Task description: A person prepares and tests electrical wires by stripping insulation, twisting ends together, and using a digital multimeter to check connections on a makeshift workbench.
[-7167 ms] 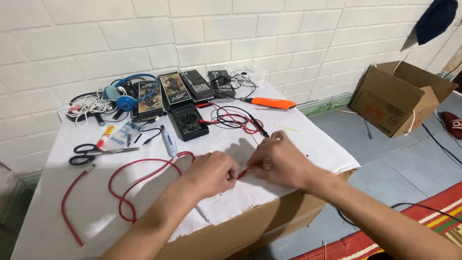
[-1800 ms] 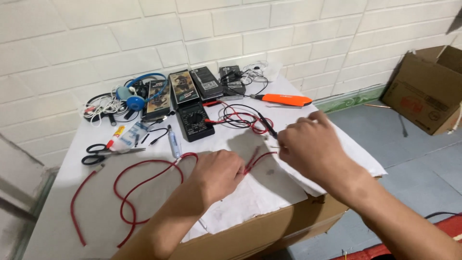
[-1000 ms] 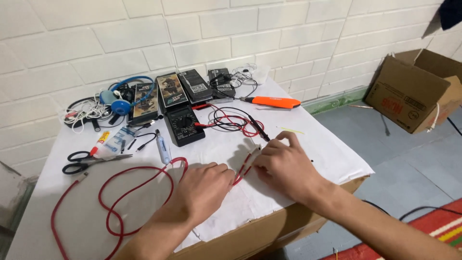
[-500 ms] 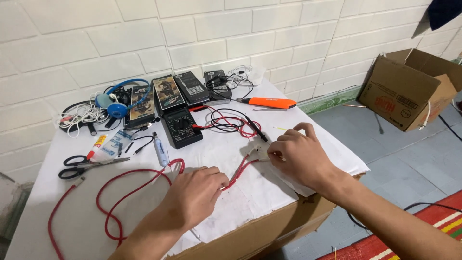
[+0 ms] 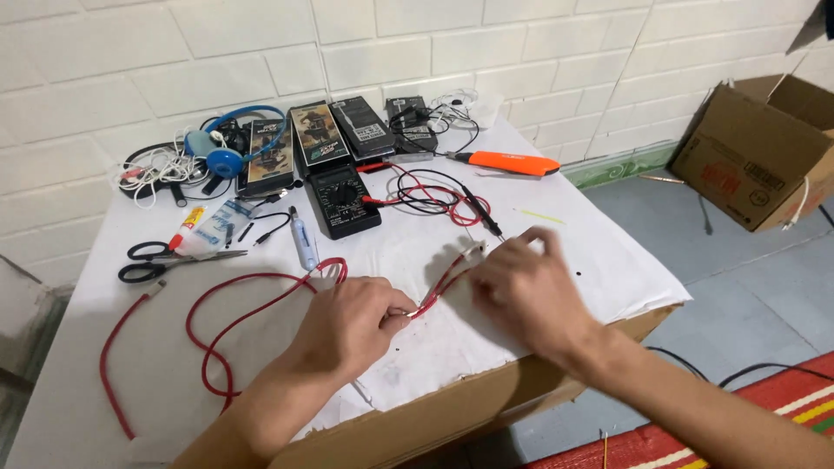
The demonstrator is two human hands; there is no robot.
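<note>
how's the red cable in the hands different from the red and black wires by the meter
The red cable is thick, all red, and sprawls in wide loops across the left of the table; the meter wires are thin, red and black, bunched in a small tangle. The left hand pinches the cable and the right hand is at its end; the meter wires lie untouched. Both rest on the white sheet.

Even, soft light fills the scene, bright on the white bench (image 5: 608,260) and brick wall (image 5: 130,78). Shadows are faint. The right hand (image 5: 530,291) shows motion blur; the rest is fairly sharp.
</note>
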